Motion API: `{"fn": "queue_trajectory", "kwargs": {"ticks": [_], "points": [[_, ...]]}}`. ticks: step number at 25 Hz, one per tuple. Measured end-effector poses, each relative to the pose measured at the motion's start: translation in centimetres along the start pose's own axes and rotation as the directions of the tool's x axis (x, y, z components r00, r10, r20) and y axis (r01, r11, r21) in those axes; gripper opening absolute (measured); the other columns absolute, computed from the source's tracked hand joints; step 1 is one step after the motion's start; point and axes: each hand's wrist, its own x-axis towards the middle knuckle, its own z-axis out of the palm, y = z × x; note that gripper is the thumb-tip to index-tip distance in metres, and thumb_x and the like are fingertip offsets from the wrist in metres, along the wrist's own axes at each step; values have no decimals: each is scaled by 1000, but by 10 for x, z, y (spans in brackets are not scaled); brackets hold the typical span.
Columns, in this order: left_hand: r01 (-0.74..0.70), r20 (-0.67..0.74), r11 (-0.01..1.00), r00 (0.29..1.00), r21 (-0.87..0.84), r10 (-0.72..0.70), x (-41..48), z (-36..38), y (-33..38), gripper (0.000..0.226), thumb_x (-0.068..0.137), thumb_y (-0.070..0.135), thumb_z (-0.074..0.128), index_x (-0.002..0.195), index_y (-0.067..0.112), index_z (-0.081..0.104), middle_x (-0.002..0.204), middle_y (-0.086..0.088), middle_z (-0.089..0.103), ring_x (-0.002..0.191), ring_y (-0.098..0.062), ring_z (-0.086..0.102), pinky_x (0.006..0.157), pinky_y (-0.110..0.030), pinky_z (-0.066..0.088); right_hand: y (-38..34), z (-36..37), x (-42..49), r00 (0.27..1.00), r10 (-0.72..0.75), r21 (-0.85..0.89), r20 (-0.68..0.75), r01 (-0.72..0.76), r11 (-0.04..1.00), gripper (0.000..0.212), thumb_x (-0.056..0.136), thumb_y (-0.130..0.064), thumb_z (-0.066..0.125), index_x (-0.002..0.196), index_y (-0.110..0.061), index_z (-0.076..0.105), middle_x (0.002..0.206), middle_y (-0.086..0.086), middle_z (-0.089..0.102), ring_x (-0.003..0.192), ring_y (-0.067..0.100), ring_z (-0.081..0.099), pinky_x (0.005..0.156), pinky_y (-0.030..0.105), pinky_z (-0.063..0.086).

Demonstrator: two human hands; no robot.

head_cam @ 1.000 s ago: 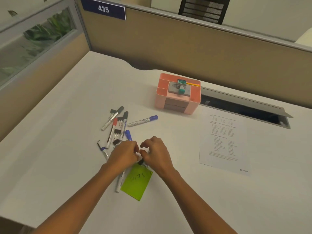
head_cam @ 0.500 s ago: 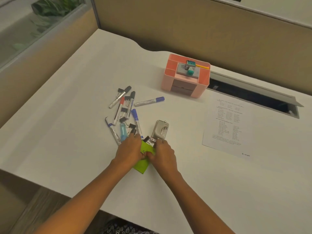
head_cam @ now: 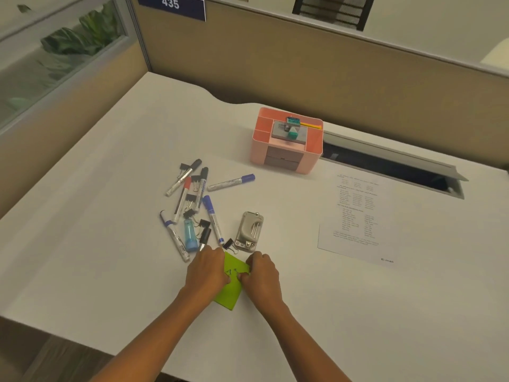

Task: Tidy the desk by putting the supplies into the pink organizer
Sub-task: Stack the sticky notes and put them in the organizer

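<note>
A green sticky note pad (head_cam: 230,290) with handwriting lies near the desk's front edge. My left hand (head_cam: 207,271) and my right hand (head_cam: 262,274) both rest on it, fingertips pinching its middle. Just beyond them lie a grey hole punch (head_cam: 249,229), a black binder clip (head_cam: 228,243), several markers (head_cam: 212,218) with more clips among them, and a blue glue tube (head_cam: 189,234). The pink organizer (head_cam: 314,144) stands farther back, with a grey block and a teal item on top.
A printed sheet (head_cam: 355,216) lies to the right. An open cable slot (head_cam: 391,169) runs behind it beside the organizer. Tan partition walls (head_cam: 303,64) close off the back and left of the white desk (head_cam: 96,216).
My hands slid back toward me along the green note, uncovering the hole punch and a binder clip. The view tilted down, then back up.
</note>
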Motion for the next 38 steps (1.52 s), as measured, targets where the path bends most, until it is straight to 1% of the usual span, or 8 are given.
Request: {"fn": "queue_trajectory", "kwargs": {"ticks": [5,8,13,16,20,23,26,38], "points": [[-25,-3,968,1000,-250,25,-10,-13,-5,29,79,39,71,102,27,59,92,5,58,84,-18,59,69,-29,47,14,-10,-5,999,43,282,-27,-33,959,28,81,-17,67,106,-18,56,106,2,56,85,14,53,68,21,39],[-51,-2,906,998,-420,55,-11,-34,-2,22,75,39,75,90,32,61,79,16,57,73,-8,57,65,-26,47,26,-23,-8,998,54,558,-12,-38,829,28,78,-17,73,103,-20,61,94,0,65,79,17,64,61,25,52],[-192,-54,803,979,-564,196,16,-86,39,14,76,37,76,83,33,65,86,14,67,81,-7,64,70,-33,56,23,-67,9,983,19,730,-182,122,672,6,84,-10,69,89,-13,71,82,4,71,70,20,68,52,26,53],[-296,-160,761,955,-578,250,53,-124,73,10,76,34,75,83,33,68,83,17,68,80,-5,65,72,-28,54,15,-118,42,945,31,713,-327,225,664,9,87,-8,66,92,-11,72,84,6,72,75,22,69,55,29,57],[-476,-372,683,876,-554,309,112,-177,126,20,80,27,71,96,39,70,94,11,73,84,-11,67,82,-31,54,-5,-199,102,847,-3,591,-532,374,715,13,89,-11,63,99,-14,71,90,-3,71,82,14,70,58,20,58],[-589,-527,662,784,-463,329,163,-212,164,20,82,25,66,100,31,72,93,8,74,88,-15,68,83,-37,55,-20,-253,152,773,-23,538,-634,463,705,17,87,-6,60,97,-11,72,87,6,72,78,20,72,63,30,61],[-614,-568,695,744,-374,352,212,-237,193,16,84,28,63,97,29,72,86,6,75,83,-17,68,75,-39,57,-29,-290,203,727,-53,449,-685,478,755,18,88,-5,58,98,-11,72,87,7,73,80,20,72,70,34,62],[-479,-471,868,801,-133,370,310,-202,201,17,88,35,61,101,28,70,94,-2,72,85,-27,64,74,-42,56,-5,-278,301,817,20,395,-576,257,882,18,91,-14,63,107,-10,70,104,8,72,89,22,70,78,38,61]]}}
